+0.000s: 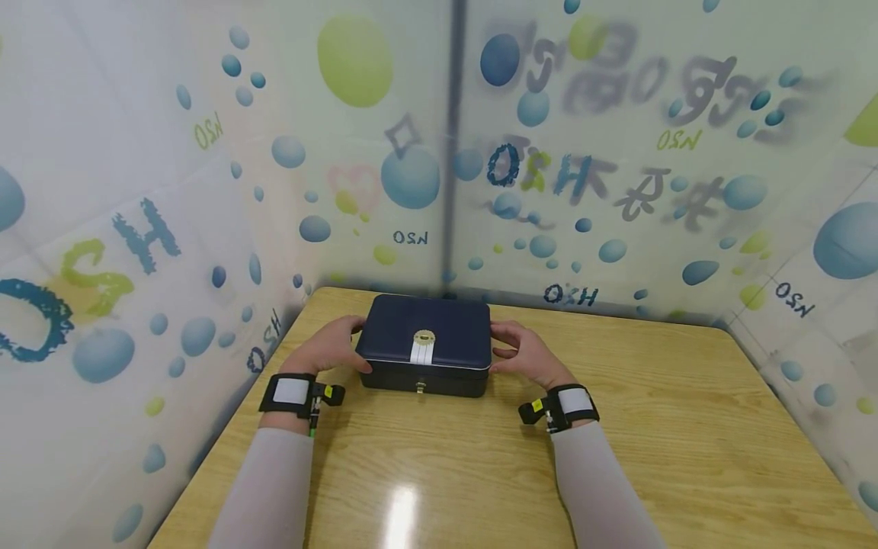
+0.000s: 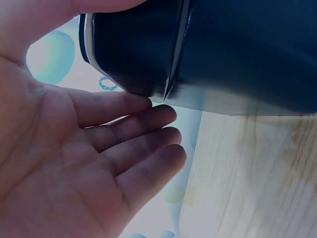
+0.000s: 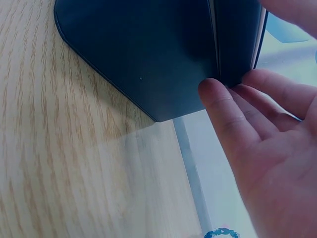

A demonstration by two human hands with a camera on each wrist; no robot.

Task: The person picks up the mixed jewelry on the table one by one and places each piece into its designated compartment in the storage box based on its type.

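A dark navy box [image 1: 423, 328] with a closed lid sits near the back of the wooden table. Its lid bears a white strap with a round gold emblem [image 1: 424, 338], and a small gold latch [image 1: 421, 387] hangs at the front. My left hand [image 1: 334, 345] is at the box's left end, thumb by the front corner. In the left wrist view its fingers [image 2: 143, 144] stretch nearly straight, tips by the far corner. At the right end is my right hand [image 1: 527, 353], its fingers [image 3: 225, 106] gently bent, fingertips right at the side and lid edge.
Pale walls [image 1: 604, 229] printed with coloured bubbles and lettering stand round the wooden table [image 1: 652, 396] at the back and sides. Each wrist wears a black strap [image 1: 575, 404] with a small camera. Light reflects off the tabletop in front of the box.
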